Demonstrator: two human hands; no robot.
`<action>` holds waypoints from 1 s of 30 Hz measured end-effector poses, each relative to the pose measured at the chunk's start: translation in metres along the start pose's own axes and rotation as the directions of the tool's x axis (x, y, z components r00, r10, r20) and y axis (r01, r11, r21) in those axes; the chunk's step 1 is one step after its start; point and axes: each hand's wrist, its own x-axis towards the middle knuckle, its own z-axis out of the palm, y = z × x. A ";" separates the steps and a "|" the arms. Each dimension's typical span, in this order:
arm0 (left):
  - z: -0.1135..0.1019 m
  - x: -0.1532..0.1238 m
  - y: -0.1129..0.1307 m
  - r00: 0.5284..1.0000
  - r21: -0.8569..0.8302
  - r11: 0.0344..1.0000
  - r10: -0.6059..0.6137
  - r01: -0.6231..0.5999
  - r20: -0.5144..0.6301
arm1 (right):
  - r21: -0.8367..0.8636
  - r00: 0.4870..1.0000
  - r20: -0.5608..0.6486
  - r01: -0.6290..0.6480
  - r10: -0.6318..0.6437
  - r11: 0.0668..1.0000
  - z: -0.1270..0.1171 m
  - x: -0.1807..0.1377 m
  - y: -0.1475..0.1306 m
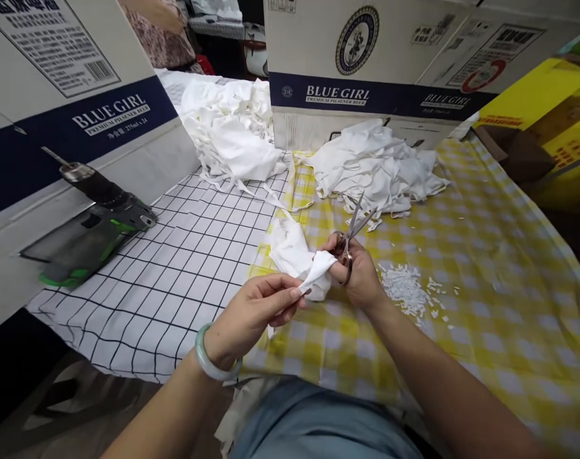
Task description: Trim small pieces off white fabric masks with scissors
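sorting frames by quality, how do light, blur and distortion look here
Head view: scissors and held cloth are well lit, folds readable; head view: the left box slants, probably wide-lens stretch, its small print blurred; head view: the lower left is dark.

I count one white cloth, one pair of scissors, one bracelet, one drill, two beer boxes, two cloth piles, two tablecloths, one scrap heap (bits beyond my counting).
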 end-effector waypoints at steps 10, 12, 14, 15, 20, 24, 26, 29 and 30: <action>-0.008 -0.008 0.000 0.998 0.345 0.937 0.042 -0.056 0.049 | -0.302 0.796 0.521 -0.168 0.310 0.938 -0.034 0.010 -0.049; -0.008 -0.011 0.004 0.991 0.446 0.886 0.094 -0.126 0.093 | -0.284 0.752 0.563 -0.213 0.342 0.935 -0.036 0.015 -0.055; -0.006 -0.015 0.007 0.969 0.507 0.827 0.181 -0.242 0.166 | -0.216 0.772 0.545 -0.248 0.327 0.945 -0.027 0.021 -0.050; -0.005 -0.016 0.008 0.947 0.530 0.786 0.256 -0.320 0.193 | -0.175 0.794 0.522 -0.257 0.311 0.950 -0.018 0.022 -0.044; 0.001 -0.014 0.005 0.677 0.638 0.477 0.729 -0.604 0.097 | 0.089 0.858 0.445 -0.325 0.255 0.941 0.045 0.015 -0.002; 0.002 -0.006 0.003 0.669 0.348 0.671 0.729 -0.655 -0.147 | 0.115 0.888 0.407 -0.284 0.215 0.952 0.060 0.001 0.008; 0.002 -0.003 0.001 0.716 0.200 0.755 0.656 -0.625 -0.237 | -0.044 0.926 0.324 -0.192 0.196 0.980 0.045 -0.005 0.003; 0.007 0.002 -0.007 0.775 0.165 0.813 0.582 -0.558 -0.248 | -0.440 0.982 0.177 0.024 0.060 0.898 0.013 -0.017 -0.010; 0.010 0.003 -0.011 0.788 0.180 0.822 0.569 -0.540 -0.234 | -0.565 0.985 0.172 0.080 0.023 0.821 0.003 -0.022 -0.015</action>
